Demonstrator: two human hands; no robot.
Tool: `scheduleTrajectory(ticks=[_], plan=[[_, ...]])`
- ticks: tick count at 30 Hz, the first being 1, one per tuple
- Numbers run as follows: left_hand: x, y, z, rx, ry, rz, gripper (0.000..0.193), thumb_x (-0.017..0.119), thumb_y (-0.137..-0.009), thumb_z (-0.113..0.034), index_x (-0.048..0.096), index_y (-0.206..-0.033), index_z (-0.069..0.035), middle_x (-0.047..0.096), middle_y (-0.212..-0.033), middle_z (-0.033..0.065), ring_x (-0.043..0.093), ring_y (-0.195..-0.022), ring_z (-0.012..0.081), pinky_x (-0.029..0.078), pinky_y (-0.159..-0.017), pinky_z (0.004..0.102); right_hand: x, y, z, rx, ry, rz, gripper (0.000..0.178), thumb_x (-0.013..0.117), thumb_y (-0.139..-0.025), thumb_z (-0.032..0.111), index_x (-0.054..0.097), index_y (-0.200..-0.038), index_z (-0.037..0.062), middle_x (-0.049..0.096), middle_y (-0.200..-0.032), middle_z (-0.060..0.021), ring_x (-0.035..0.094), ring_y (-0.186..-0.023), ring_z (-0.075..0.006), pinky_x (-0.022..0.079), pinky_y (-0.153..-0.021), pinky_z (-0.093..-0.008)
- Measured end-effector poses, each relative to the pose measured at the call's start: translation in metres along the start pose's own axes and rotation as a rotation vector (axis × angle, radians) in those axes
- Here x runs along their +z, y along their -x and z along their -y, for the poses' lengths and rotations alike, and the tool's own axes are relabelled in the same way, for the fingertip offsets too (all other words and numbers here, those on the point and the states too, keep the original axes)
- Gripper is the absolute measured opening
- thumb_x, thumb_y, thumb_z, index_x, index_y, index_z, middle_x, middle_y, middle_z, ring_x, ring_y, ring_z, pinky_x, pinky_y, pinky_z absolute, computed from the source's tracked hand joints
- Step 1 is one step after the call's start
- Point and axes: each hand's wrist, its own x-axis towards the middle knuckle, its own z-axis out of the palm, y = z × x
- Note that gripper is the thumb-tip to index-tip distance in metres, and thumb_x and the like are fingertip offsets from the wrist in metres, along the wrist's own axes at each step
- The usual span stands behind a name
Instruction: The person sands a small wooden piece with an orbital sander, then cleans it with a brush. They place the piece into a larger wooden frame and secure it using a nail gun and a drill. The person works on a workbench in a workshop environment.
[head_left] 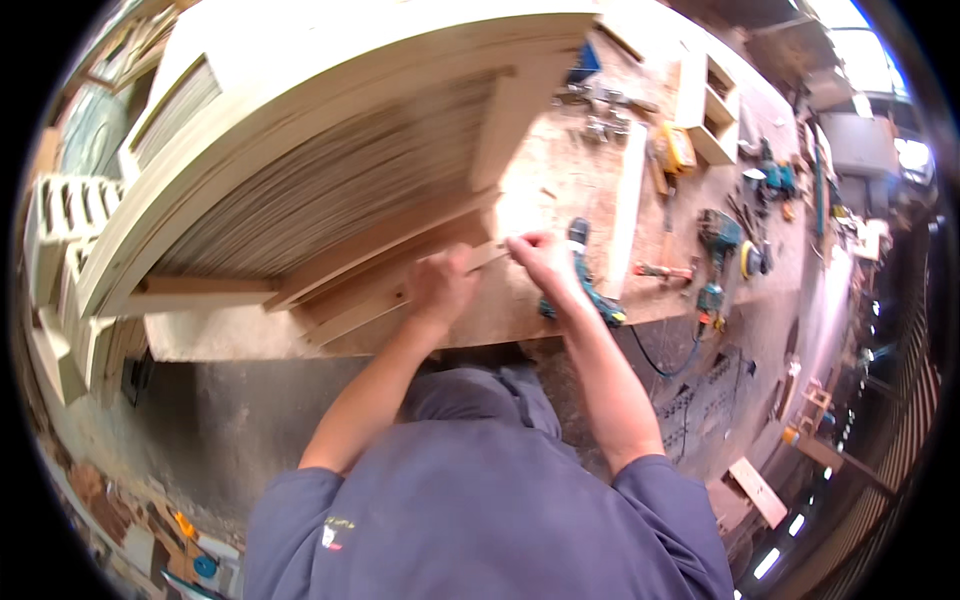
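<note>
My left hand (443, 285) is wrapped round the pale wooden strip (487, 256) beside the big panelled frame (335, 195) on my bench (230, 338), my right (543, 262) is at its end, can't tell if gripping, so imo steady it and don't force anything.

Your left hand (445, 283) is blurry, so you can't tell how its fingers bend. It hides part of the wooden strip (488, 256). The fingertips of your right hand (541, 260) are bunched up, and anything between them is too small to tell. Your right arm (608, 375) covers some of the drill (579, 232). The metal bits (607, 122) are too little to sort out. The bottom edge cuts off your shirt (480, 520), and its mark (331, 536) is fuzzy.
</note>
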Motion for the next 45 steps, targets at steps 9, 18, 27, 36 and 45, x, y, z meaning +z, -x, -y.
scheduleTrajectory(ticks=[9, 18, 27, 36, 45], plan=[[0.006, -0.004, -0.001, -0.023, -0.025, -0.010, 0.031, 0.085, -0.075, -0.023, 0.072, -0.102, -0.016, 0.074, -0.084, 0.0121, 0.073, -0.076, 0.0344, 0.056, -0.065, 0.0455, -0.039, 0.007, -0.004, -0.441, -0.054, -0.170, 0.028, 0.071, -0.090, 0.031, 0.076, -0.091, 0.0033, 0.070, -0.080, -0.0109, 0.066, -0.075, -0.0213, 0.055, -0.073, -0.0377], [-0.003, 0.001, -0.005, -0.060, -0.075, -0.038, 0.033, 0.085, -0.072, -0.021, 0.073, -0.102, -0.014, 0.075, -0.084, 0.0112, 0.074, -0.077, 0.0306, 0.057, -0.066, 0.0427, -0.327, -0.058, -0.308, 0.249, 0.538, -0.818, 0.065, 0.070, -0.087, 0.026, 0.048, -0.143, 0.0011, 0.065, -0.128, -0.0254, 0.065, -0.113, -0.0411, 0.052, -0.099, -0.0450], [0.000, 0.004, -0.007, -0.061, -0.112, -0.044, 0.030, 0.084, -0.072, -0.025, 0.074, -0.097, -0.013, 0.076, -0.087, 0.0092, 0.074, -0.079, 0.0302, 0.057, -0.067, 0.0395, -0.386, -0.087, -0.345, 0.108, 0.606, -0.740, 0.058, 0.070, -0.078, 0.016, 0.056, -0.131, -0.0017, 0.072, -0.102, -0.0206, 0.070, -0.099, -0.0391, 0.056, -0.090, -0.0459], [0.003, 0.004, 0.000, -0.102, 0.003, -0.028, 0.028, 0.083, -0.074, -0.025, 0.073, -0.096, -0.011, 0.076, -0.088, 0.0097, 0.073, -0.083, 0.0326, 0.057, -0.072, 0.0465, -0.346, 0.127, -0.125, 0.019, -0.599, -0.379, 0.014, 0.065, -0.093, 0.010, 0.053, -0.098, 0.0059, 0.051, -0.073, -0.0018, 0.053, -0.058, -0.0149, 0.054, -0.056, -0.0343], [-0.001, 0.003, 0.005, -0.049, 0.083, 0.035, 0.021, 0.081, -0.078, -0.020, 0.067, -0.088, -0.008, 0.075, -0.088, 0.0137, 0.073, -0.084, 0.0350, 0.056, -0.073, 0.0481, -0.174, 0.176, 0.086, 0.032, -0.173, 0.092, 0.033, 0.068, -0.086, 0.002, 0.061, -0.118, -0.0024, 0.056, -0.066, -0.0041, 0.056, -0.051, -0.0143, 0.054, -0.051, -0.0329]])
